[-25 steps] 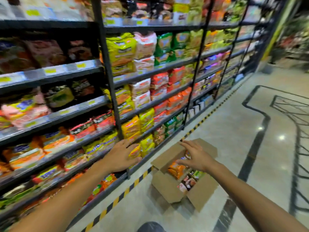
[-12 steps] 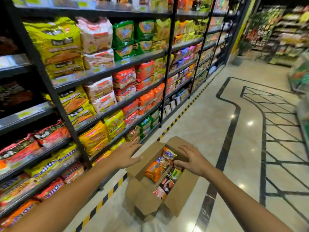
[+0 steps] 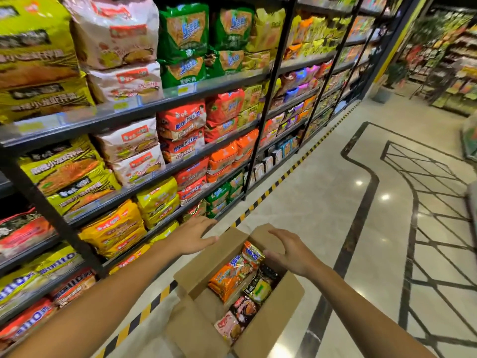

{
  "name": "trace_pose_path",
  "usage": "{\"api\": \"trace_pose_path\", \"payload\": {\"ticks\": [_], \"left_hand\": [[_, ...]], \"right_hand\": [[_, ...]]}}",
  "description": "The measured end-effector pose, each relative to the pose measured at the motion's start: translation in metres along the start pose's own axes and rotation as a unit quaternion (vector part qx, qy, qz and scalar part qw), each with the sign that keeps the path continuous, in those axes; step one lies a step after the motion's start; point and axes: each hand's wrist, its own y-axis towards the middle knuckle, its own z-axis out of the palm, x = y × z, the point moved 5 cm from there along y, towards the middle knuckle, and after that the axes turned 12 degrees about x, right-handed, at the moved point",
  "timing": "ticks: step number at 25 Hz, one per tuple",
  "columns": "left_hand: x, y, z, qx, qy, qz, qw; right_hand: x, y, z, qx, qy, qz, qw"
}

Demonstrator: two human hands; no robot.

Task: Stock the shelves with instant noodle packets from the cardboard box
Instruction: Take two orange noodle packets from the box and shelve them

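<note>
An open cardboard box [image 3: 268, 324] stands on the floor in front of me, its flaps spread. Inside lie several instant noodle packets: a big orange one [image 3: 229, 277], a dark one with a yellow label [image 3: 259, 289] and a pink one [image 3: 228, 329]. My left hand [image 3: 193, 237] hovers over the box's left flap, fingers apart, holding nothing. Over the far right side of the box hangs my right hand [image 3: 289, 250], fingers curved and apart, just above the packets and holding none. The shelves [image 3: 180, 95] on my left are packed with noodle multipacks.
Black shelf uprights [image 3: 268, 99] divide the racks. A yellow-and-black hazard strip [image 3: 278, 180] runs along the shelf base. Polished tiled floor [image 3: 322, 192] with dark inlay lines stretches ahead and right. More racks [image 3: 454, 60] stand at the far right.
The view has swung right along the shelves and closer to the box. Both hands have stayed hovering above the box, the left one drifting from the shelf edge toward the box flap.
</note>
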Motion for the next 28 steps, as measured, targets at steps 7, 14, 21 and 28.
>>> {"api": "trace_pose_path", "payload": {"ticks": [7,14,21,28], "left_hand": [[0.045,0.047,-0.001,-0.009,-0.079,-0.061,0.995],[0.091,0.08,0.042,-0.02,-0.143,-0.185,0.972],[0.126,0.172,0.147,-0.014,-0.238,-0.268,0.933],[0.163,0.301,0.346,0.042,-0.358,-0.301,0.883]], "right_hand": [[-0.012,0.108,-0.018,0.067,0.01,-0.043,0.997],[-0.047,0.244,-0.006,0.175,0.001,-0.119,0.977],[-0.133,0.384,0.067,0.252,-0.026,-0.146,0.956],[-0.245,0.473,0.221,0.279,-0.073,-0.141,0.947]]}}
